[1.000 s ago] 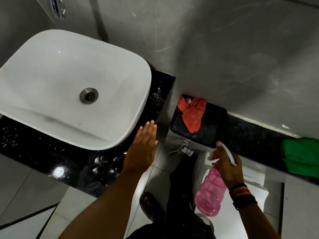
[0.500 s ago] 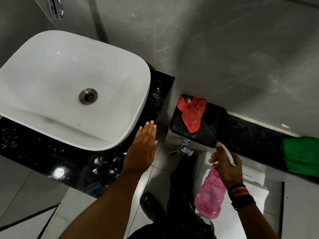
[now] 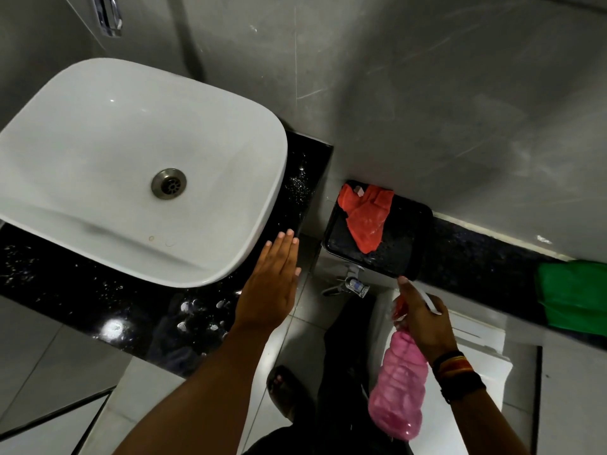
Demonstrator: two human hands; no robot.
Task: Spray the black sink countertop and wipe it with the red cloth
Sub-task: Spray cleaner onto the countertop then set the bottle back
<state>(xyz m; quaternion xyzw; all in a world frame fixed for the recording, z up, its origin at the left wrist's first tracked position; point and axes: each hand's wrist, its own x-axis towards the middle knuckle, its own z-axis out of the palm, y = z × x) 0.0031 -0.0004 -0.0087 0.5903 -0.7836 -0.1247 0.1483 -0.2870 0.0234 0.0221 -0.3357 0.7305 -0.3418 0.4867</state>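
Observation:
The black countertop [image 3: 98,310] runs under a white basin [image 3: 131,165] and carries wet droplets and foam spots near its front edge. My left hand [image 3: 269,284] hovers flat, fingers together and extended, over the counter's right end, holding nothing. My right hand [image 3: 420,316] grips a pink spray bottle [image 3: 399,385] by its white trigger head, nozzle pointing up-left toward a black box. The red cloth [image 3: 366,218] lies crumpled on that black box [image 3: 400,247], to the right of the counter.
A green cloth [image 3: 574,293] rests on a black ledge [image 3: 476,254] at right. A chrome tap [image 3: 348,284] sticks out under the black box. A chrome fitting [image 3: 108,14] hangs on the grey wall. My sandalled foot [image 3: 285,389] stands on white floor tiles.
The right hand has shifted the bottle very slightly; a thin spray line seen half a second ago toward the black box is gone. The left hand has stayed still.

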